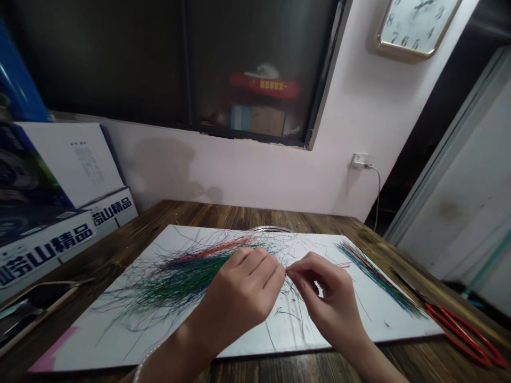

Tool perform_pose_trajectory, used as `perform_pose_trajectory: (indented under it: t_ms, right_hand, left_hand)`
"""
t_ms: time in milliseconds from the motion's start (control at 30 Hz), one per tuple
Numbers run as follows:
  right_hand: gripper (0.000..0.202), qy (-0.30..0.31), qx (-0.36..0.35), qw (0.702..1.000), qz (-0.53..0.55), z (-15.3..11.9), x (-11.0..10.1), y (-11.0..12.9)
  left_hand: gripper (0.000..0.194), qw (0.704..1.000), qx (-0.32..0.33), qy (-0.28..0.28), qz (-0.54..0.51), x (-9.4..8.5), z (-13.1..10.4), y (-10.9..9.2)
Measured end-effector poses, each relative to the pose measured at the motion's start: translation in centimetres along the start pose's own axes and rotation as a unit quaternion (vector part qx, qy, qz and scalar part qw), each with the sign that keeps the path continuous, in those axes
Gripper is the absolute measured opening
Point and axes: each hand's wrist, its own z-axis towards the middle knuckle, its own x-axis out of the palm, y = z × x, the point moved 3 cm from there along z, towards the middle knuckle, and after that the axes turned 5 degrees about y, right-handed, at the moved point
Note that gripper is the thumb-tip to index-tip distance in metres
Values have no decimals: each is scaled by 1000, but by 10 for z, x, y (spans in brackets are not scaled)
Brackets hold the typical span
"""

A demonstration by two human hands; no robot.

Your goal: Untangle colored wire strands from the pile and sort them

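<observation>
I face a dark window set in a pale wall. To the window's right, a clock hangs on the wall; lower on that same side, a socket has a white cord plugged in. Farther right of the window I see a dark opening, then a pale panel. Below the window lies my wooden worktop. Boxes stand below the window's left part. The light is dim, and a soft shadow falls under the window.
</observation>
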Motion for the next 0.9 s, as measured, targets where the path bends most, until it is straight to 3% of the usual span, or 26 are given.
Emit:
perform_pose_trajectory:
  t_ms: [233, 433, 600, 733, 900]
  right_hand:
    - [11, -6, -35, 999, 2, -2, -1, 4]
    - [13, -19, -92, 995, -16, -5, -2, 11]
    - [16, -27, -130, 990, -39, -8, -3, 15]
    - [19, -21, -156, 986, -49, -11, -2, 17]
    - [23, -9, -208, 977, -46, -15, -1, 21]
  left_hand:
    - [12, 999, -6, -37, -21, -3, -1, -2]
    - [12, 985, -65, -43, -154, -4, 1, 2]
    - [13, 952, -120, -15, -282, -5, 1, 3]
    - [15, 882, -197, 30, -427, -6, 3, 6]
    - [16, 723, -319, 190, -583, -2, 4, 16]
